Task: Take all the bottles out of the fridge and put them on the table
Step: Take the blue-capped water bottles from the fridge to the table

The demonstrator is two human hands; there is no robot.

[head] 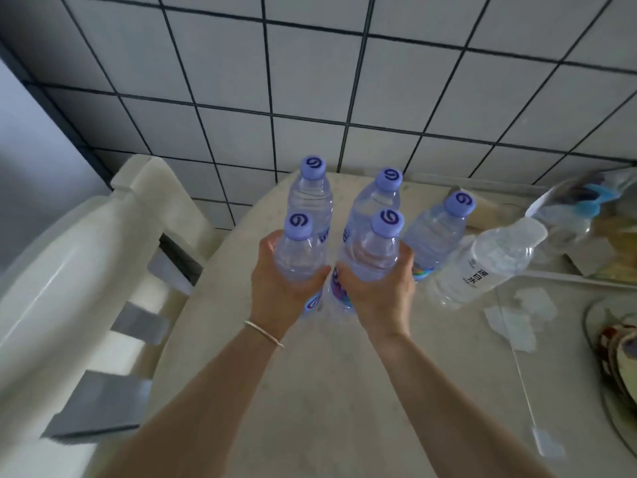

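Both hands clamped: left hand round one purple-capped bottle, right hand round another.
Placement step; three more stand just beyond on the table. Next: set down upright, release.

A wall of pale square tiles with dark grout lines fills the upper part of the view. At the left stands a white plastic chair with a slatted back, close against the round edge of the surface. At the far right lies a clear plastic bag holding blue and yellowish items, too blurred to identify. Nearer, crumpled white tissue lies flat, and a patterned bowl shows partly at the right edge.
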